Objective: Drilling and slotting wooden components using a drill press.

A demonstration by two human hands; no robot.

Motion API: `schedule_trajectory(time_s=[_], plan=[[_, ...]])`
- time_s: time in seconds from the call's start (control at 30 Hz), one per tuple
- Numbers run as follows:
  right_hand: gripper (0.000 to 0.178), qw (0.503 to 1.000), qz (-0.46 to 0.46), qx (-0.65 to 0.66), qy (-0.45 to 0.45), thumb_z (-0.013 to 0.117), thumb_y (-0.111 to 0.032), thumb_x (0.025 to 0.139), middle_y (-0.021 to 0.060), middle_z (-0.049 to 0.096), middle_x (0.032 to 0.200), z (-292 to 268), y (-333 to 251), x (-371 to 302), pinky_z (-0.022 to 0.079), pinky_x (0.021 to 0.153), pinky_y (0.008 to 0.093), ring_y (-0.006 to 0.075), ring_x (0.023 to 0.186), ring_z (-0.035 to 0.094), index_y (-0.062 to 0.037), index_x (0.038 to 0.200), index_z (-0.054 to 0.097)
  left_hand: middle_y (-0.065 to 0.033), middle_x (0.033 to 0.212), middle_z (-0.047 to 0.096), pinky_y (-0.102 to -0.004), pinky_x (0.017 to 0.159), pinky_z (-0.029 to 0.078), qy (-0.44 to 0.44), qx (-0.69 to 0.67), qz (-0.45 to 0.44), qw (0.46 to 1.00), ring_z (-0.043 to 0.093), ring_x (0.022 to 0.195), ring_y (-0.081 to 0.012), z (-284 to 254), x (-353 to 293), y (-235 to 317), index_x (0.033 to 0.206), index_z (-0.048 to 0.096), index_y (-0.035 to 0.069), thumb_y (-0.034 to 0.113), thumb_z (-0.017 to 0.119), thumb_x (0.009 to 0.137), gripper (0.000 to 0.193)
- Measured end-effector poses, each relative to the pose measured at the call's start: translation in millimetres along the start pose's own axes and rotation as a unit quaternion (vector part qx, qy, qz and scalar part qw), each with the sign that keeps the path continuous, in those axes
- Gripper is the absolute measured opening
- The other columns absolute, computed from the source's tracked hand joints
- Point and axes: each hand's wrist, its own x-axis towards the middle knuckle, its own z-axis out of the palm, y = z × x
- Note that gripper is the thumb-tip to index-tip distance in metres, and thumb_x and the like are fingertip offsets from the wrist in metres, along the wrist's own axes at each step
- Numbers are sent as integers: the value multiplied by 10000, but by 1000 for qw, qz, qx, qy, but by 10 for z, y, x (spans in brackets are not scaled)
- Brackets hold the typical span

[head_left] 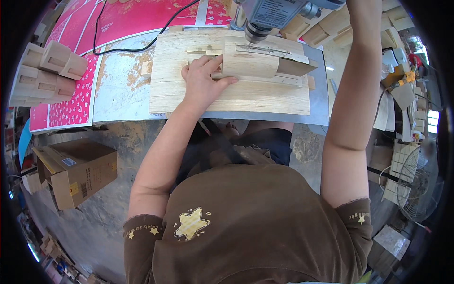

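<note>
My left hand [204, 81] grips the left end of a pale, curved-top wooden block [250, 61], its fingers bent at the end and its thumb along the near side. The block sits on a flat wooden board [184, 102], among thin wooden strips. A narrow slot with a metal-looking edge [265, 49] runs along the top of the block. Just above it hangs the chuck of a grey drill press [257, 33]; the bit's tip is too small to make out against the block. My right arm [352, 94] reaches up beside the machine, and its hand is cut off by the top edge.
Stacked wooden blocks with recesses [52, 71] stand at the left on a pink patterned sheet [137, 28]. A black cable [127, 50] curves behind the board. A cardboard box [80, 170] is on the floor at left, and a fan [411, 180] stands at right.
</note>
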Motion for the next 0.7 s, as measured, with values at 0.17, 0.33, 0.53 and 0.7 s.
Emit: schedule_trajectory(time_s=[0.17,0.33,0.53,0.7], plan=[[217,989,44,-45,-136,539,-186,867,111,597,862,-15,497,-1078,446,753,341,296,801,563,-26,1012,557,-5,812,584,-343,867,315,-12,-63,18,998,563,784,-178,-24,59,-46,953,670,91,251,785,618,389],[247,954,64,-118,-269,650,-221,789,72,595,900,-85,147,-1861,399,701,389,272,848,535,-54,951,566,-35,818,585,-292,756,388,-37,-146,34,988,560,761,-166,-210,82,-69,878,654,47,166,803,582,352],[305,952,68,-82,-287,687,-226,729,78,580,867,-166,203,-1869,396,722,384,289,822,513,-60,954,565,-40,773,572,-227,598,429,-20,-148,52,987,533,672,-125,-854,-230,-361,821,641,19,69,789,571,295],[288,952,90,-57,-287,696,-182,721,94,571,846,-220,152,-1888,402,717,376,294,802,497,-42,937,567,-5,673,571,-200,490,347,28,-367,-168,915,477,545,-49,-1345,-309,-206,783,639,-7,141,769,696,215]])
